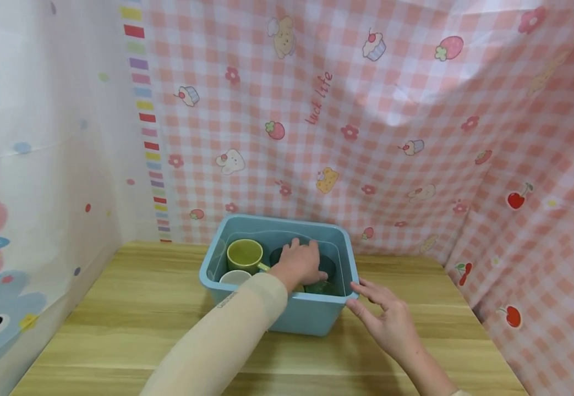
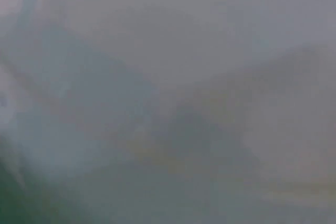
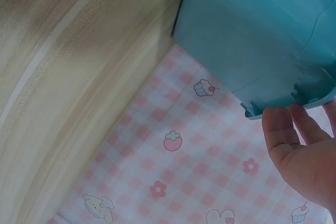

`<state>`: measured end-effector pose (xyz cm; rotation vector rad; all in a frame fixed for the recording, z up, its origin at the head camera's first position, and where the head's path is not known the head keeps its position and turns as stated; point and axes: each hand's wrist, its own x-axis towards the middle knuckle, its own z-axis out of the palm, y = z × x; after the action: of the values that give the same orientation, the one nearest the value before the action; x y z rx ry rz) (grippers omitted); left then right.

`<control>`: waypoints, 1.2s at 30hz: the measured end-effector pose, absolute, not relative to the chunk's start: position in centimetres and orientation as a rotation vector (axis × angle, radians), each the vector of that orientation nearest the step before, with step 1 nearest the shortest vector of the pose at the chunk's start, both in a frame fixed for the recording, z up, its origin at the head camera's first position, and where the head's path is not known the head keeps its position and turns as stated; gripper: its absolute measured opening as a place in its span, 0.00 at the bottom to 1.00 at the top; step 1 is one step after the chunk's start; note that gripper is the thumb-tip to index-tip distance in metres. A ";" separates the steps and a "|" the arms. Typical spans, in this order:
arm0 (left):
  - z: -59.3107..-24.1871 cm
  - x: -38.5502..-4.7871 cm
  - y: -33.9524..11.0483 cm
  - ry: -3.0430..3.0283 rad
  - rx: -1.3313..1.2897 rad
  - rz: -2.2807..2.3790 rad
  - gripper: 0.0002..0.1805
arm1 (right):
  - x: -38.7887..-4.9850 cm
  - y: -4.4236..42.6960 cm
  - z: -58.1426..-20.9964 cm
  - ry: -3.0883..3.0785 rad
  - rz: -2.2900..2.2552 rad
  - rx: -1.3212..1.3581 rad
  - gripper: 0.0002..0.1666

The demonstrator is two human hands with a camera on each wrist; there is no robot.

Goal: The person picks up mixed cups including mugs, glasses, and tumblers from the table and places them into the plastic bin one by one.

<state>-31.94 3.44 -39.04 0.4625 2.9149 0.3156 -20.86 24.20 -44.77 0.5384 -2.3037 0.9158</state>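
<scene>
A light blue plastic bin (image 1: 311, 316) stands on the table in the head view. My left hand (image 1: 299, 265) reaches down inside it, fingers spread over dark green items (image 1: 327, 268) on its right side. What the fingertips touch there is hidden. An olive-green mug (image 1: 244, 254) and a white cup (image 1: 235, 277) sit in the bin's left part, beside my left forearm. My right hand (image 1: 386, 316) touches the bin's front right corner with thumb and fingertips. The right wrist view shows those fingers (image 3: 278, 124) against the bin's rim. The left wrist view is too blurred to read.
The wooden table (image 1: 153, 313) extends on both sides of the bin and in front of it. A pink checked cloth (image 1: 391, 181) hangs behind and to the right. White printed cloth (image 1: 44, 137) hangs on the left.
</scene>
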 end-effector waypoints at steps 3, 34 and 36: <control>-38.3 -31.8 3.0 2.917 0.485 0.322 0.48 | -20.8 24.3 -44.8 -2.292 0.926 0.537 0.21; -34.7 -28.5 -15.4 3.053 0.549 0.926 0.44 | -21.1 24.2 -44.4 -2.306 0.939 0.540 0.21; -34.9 -28.1 -16.2 3.073 0.556 0.936 0.43 | -21.1 24.2 -44.4 -2.310 0.933 0.540 0.21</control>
<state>-28.07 -16.20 -34.88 0.5561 3.0729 0.9360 -21.10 24.20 -44.44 0.5398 -2.3105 0.9329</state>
